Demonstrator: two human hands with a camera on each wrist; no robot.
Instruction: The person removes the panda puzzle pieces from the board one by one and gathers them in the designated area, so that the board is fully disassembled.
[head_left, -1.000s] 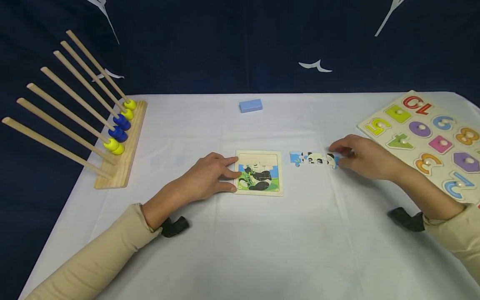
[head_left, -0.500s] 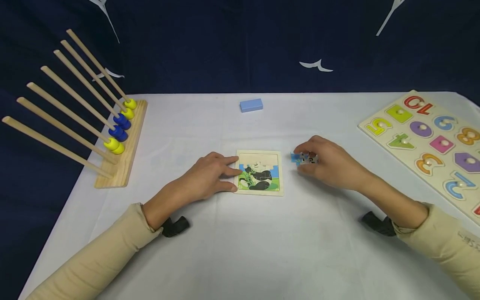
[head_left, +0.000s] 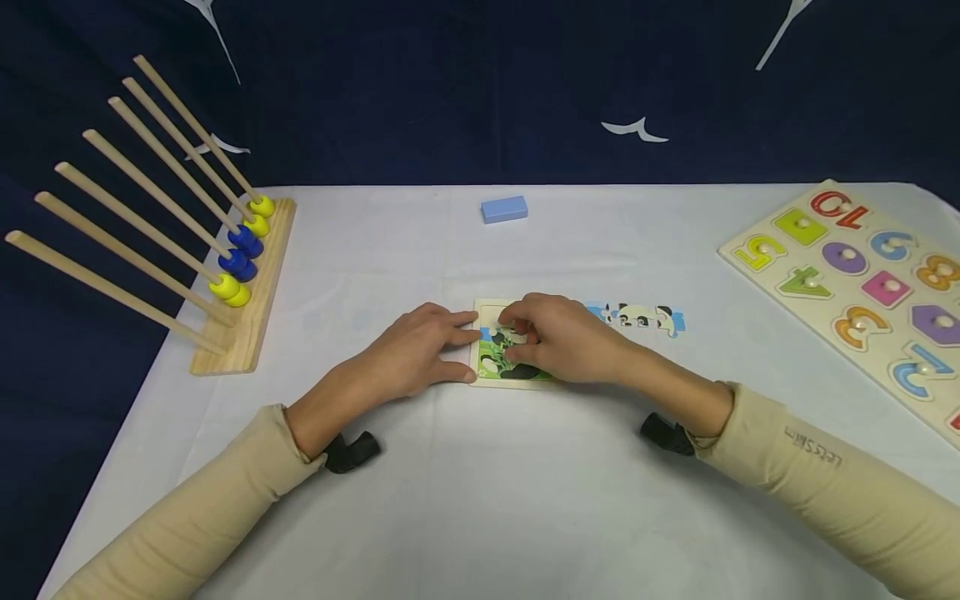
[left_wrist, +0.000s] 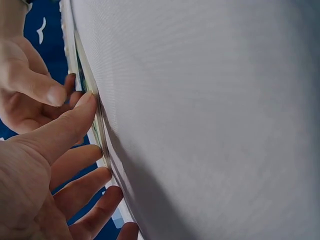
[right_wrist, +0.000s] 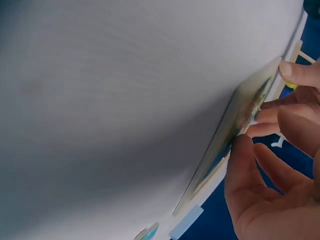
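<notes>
A square panda puzzle in a light frame lies flat near the table's middle. My left hand rests beside it, with thumb and fingertips against the frame's left edge. Over the puzzle's right part is my right hand. Its thumb and index fingertips are spread and reach down to the picture; no loose piece shows between them. The right wrist view shows the fingertips of the right hand close to the puzzle's surface. Loose puzzle pieces with panda parts and blue lie right of the frame, the leftmost partly covered.
A wooden bead stand with tall pegs and yellow and blue beads stands at the left. At the right lies a number-and-shape peg board. A blue block sits near the back edge.
My right hand has moved left from the loose pieces, passing over them, to the puzzle. The loose pieces remain in their row. My left hand stays at the frame.
</notes>
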